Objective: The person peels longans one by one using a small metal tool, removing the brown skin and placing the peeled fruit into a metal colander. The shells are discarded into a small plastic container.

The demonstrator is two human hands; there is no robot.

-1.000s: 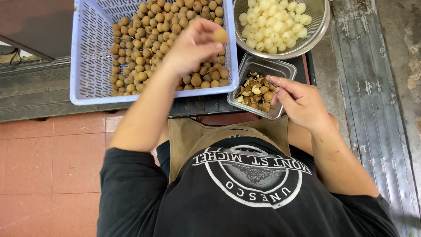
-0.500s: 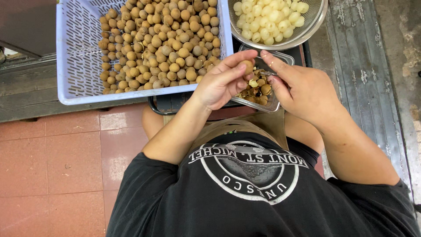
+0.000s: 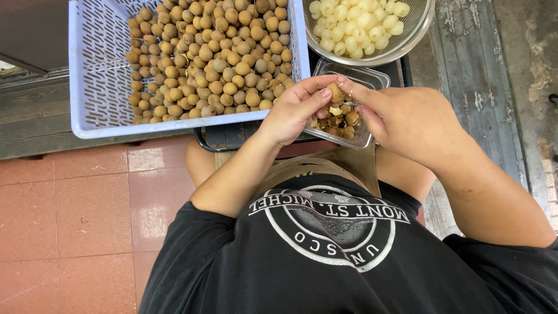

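Note:
My left hand (image 3: 293, 110) grips a small brown round fruit (image 3: 335, 92) between thumb and fingertips, over a clear plastic tub (image 3: 365, 77) that holds brown shells. My right hand (image 3: 401, 119) meets it from the right, fingertips pressed on the same fruit. A lavender slotted basket (image 3: 99, 75) full of several brown unpeeled fruits (image 3: 221, 52) stands to the left. At the top right a metal bowl (image 3: 415, 35) holds pale peeled fruits (image 3: 354, 26).
The basket and tub rest on a dark tray (image 3: 232, 136) over a weathered wooden ledge (image 3: 35, 116). Red floor tiles (image 3: 75, 221) spread at the lower left. Grey wooden planks (image 3: 482, 87) run along the right. My black printed shirt (image 3: 325, 256) fills the bottom.
My left hand has come out of the basket with one fruit and moved right over the tub. My right hand has closed in on that fruit. The view has shifted.

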